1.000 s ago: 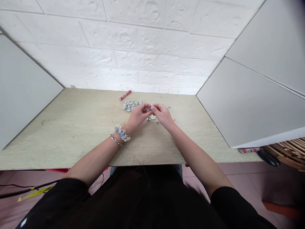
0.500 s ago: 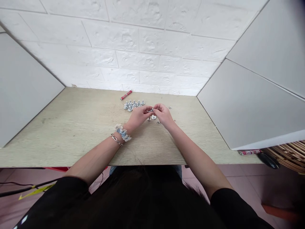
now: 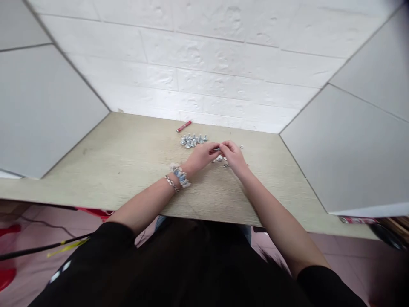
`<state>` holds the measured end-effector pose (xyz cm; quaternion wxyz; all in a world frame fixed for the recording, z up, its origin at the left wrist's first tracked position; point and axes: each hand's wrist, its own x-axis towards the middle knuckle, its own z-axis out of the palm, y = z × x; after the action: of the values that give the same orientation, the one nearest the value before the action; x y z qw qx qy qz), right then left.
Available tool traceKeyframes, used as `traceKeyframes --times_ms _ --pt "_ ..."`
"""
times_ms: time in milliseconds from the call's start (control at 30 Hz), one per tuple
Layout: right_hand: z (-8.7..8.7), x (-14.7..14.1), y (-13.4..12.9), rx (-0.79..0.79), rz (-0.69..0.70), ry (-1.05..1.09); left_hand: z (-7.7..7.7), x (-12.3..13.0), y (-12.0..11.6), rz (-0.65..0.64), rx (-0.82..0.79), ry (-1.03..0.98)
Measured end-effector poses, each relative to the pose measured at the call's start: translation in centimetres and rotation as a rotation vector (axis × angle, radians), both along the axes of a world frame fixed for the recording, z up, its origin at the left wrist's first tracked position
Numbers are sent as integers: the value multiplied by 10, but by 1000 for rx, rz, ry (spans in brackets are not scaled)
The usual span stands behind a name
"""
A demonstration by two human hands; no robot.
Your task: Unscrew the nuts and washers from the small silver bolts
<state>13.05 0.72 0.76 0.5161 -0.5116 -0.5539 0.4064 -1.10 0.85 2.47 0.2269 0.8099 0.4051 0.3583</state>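
My left hand (image 3: 201,156), with a scrunchie and a chain bracelet on its wrist, pinches a small metal bolt (image 3: 217,149). My right hand (image 3: 234,155) meets it fingertip to fingertip at the bolt's end. Its thumb and fingers are closed, and whatever lies between them is hidden. Just below the fingers, a flat metal washer (image 3: 219,158) and a few small metal pieces (image 3: 225,165) lie on the table. Several bolts fitted with washers (image 3: 188,144) stand upright in a cluster behind my left hand.
A red pen-like tube (image 3: 184,126) lies near the white brick wall (image 3: 204,81). A small nut (image 3: 242,146) sits right of my right hand. Grey panels (image 3: 348,149) border the wooden table (image 3: 128,157) at both sides. Another red tube (image 3: 358,220) lies at the right edge.
The view has swung, so the table and hands appear farther right. Both hands stay together at the bolt, with my right fingers now covering more of its end.
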Motion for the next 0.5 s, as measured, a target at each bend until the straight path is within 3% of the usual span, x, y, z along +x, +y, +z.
traceKeyframes --times_ms 200,500 --pt "7 7 -5 36 25 -171 -1 0 -1 -52 -16 -136" --pt "5 6 -4 -34 60 -280 -2 -2 0 -55 -18 -100"
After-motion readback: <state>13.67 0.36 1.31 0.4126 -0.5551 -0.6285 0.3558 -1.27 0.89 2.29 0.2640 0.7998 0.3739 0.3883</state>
